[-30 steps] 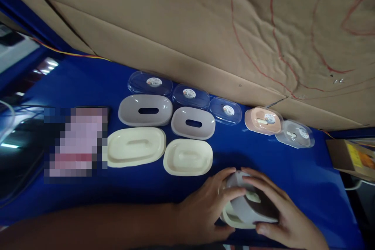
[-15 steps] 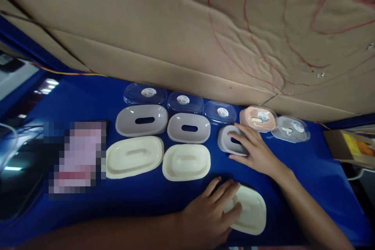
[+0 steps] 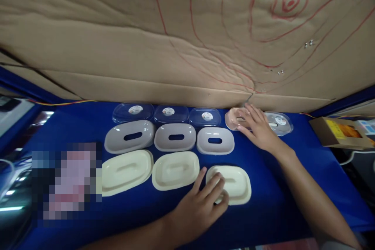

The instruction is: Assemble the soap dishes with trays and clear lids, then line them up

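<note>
My right hand (image 3: 260, 131) reaches over a peach soap box (image 3: 234, 120) with a clear lid, thumb at its near edge and fingers along its far side. My left hand (image 3: 202, 203) is open, fingers loosely spread over the left end of a cream oval dish (image 3: 238, 187). Whether the fingertips press on it, I cannot tell. Behind that dish sits a grey slotted dish (image 3: 216, 146). Further left are two more grey dishes (image 3: 175, 144) (image 3: 117, 142) and two more cream dishes (image 3: 175, 172) (image 3: 129, 174).
Clear lids with round labels (image 3: 171, 119) line the back of the blue table (image 3: 269, 203). A grey lidded box (image 3: 283, 125) stands right of the peach one. Behind rises a cardboard wall (image 3: 117, 54). An open carton (image 3: 325, 133) is at far right; a pixelated patch covers something at left.
My right hand has left the small grey dish, which now lines up with the other grey ones, and moved to the peach soap box. The front cream dish now sits nearer its row.
</note>
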The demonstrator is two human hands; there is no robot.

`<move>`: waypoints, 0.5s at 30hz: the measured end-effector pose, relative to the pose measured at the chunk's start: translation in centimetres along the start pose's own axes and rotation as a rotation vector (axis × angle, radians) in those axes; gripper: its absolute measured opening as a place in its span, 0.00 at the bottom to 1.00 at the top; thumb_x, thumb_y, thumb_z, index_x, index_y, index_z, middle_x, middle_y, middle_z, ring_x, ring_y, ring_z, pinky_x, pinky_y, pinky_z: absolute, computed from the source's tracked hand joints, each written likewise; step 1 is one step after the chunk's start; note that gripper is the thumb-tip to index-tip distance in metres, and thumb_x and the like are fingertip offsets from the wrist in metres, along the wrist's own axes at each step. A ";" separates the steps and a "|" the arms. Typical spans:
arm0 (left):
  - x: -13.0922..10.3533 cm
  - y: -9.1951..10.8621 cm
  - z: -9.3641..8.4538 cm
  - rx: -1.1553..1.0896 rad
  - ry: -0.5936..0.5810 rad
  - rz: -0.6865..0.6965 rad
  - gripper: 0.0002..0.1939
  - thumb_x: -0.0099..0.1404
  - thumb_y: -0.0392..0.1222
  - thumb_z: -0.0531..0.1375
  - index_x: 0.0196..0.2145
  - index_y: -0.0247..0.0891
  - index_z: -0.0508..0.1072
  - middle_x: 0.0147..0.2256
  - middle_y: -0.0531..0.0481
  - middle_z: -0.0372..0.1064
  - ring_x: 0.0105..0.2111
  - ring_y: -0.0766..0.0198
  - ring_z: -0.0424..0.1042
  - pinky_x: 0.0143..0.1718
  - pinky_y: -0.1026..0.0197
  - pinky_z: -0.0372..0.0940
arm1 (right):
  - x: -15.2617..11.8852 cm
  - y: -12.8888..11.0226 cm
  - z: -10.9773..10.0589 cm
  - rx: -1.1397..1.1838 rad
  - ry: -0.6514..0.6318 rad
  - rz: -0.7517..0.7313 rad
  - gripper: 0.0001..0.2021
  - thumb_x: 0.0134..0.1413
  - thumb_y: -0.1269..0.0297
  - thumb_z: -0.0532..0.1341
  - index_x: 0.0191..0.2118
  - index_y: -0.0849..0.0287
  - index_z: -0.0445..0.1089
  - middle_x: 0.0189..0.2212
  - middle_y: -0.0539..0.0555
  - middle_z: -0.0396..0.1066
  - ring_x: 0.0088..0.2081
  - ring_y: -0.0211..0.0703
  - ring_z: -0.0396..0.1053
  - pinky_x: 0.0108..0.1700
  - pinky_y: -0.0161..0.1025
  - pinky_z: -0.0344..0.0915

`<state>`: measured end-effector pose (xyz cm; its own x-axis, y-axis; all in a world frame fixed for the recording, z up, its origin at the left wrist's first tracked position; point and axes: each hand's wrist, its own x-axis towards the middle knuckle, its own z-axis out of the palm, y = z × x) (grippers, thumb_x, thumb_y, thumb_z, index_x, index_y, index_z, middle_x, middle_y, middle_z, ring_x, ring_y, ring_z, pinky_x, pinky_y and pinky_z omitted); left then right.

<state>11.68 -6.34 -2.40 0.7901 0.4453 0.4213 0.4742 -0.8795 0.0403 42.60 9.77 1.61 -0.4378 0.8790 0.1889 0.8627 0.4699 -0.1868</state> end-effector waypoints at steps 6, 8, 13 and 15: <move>0.5 -1.1 0.9 0.146 -0.009 -0.151 0.10 0.76 0.44 0.63 0.51 0.39 0.77 0.59 0.39 0.75 0.65 0.48 0.69 0.77 0.30 0.25 | -3.2 1.9 -0.4 -0.036 -0.061 0.031 0.36 0.72 0.40 0.57 0.78 0.46 0.50 0.77 0.65 0.52 0.76 0.70 0.50 0.72 0.71 0.54; 0.6 -1.2 1.0 0.163 -0.015 -0.177 0.10 0.74 0.43 0.65 0.51 0.39 0.77 0.58 0.40 0.75 0.64 0.48 0.70 0.77 0.30 0.25 | -4.0 1.6 -0.6 -0.039 -0.039 0.034 0.35 0.69 0.40 0.60 0.75 0.44 0.55 0.72 0.65 0.59 0.73 0.71 0.55 0.70 0.72 0.56; 0.9 -1.0 0.1 0.070 -0.017 -0.199 0.15 0.75 0.46 0.65 0.55 0.39 0.76 0.61 0.40 0.73 0.65 0.47 0.70 0.77 0.32 0.31 | -5.0 1.3 -0.7 0.031 0.007 0.034 0.35 0.64 0.41 0.66 0.70 0.49 0.60 0.63 0.66 0.63 0.66 0.70 0.64 0.65 0.70 0.63; 1.0 -0.9 -0.8 -0.056 -0.010 -0.205 0.17 0.76 0.46 0.63 0.59 0.39 0.74 0.62 0.38 0.71 0.65 0.46 0.69 0.76 0.31 0.41 | -5.2 1.4 -1.0 0.042 0.028 0.051 0.34 0.63 0.41 0.66 0.69 0.49 0.62 0.64 0.65 0.63 0.65 0.70 0.65 0.65 0.70 0.65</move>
<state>11.72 -5.28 -1.33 0.6834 0.6173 0.3898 0.6031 -0.7783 0.1751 46.32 5.72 1.31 -0.3857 0.8997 0.2044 0.8722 0.4278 -0.2373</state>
